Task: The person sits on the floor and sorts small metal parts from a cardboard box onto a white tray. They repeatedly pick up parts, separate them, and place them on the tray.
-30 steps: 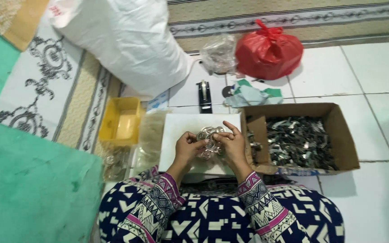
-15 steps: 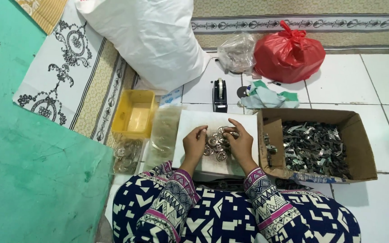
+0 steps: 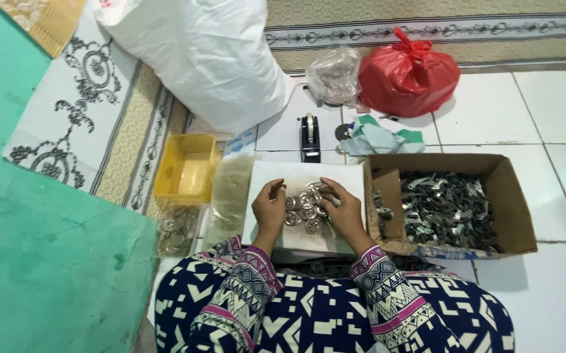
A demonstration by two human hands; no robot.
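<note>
Both hands rest on a white board (image 3: 296, 176), the left hand (image 3: 269, 210) and right hand (image 3: 344, 212) cupped around a cluster of small round metal parts (image 3: 306, 208) lying between them; fingers are curled onto the pile, though whether either actually pinches a piece cannot be told at this size. Just right of the right hand stands a cardboard box (image 3: 512, 209) of grey metal strips (image 3: 449, 208), and left of the left hand a yellow tray (image 3: 186, 173)

Bare white board (image 3: 299, 175) lies ahead of the hands; cardboard box (image 3: 512, 202) blocks right, yellow tray (image 3: 185, 171) left
</note>
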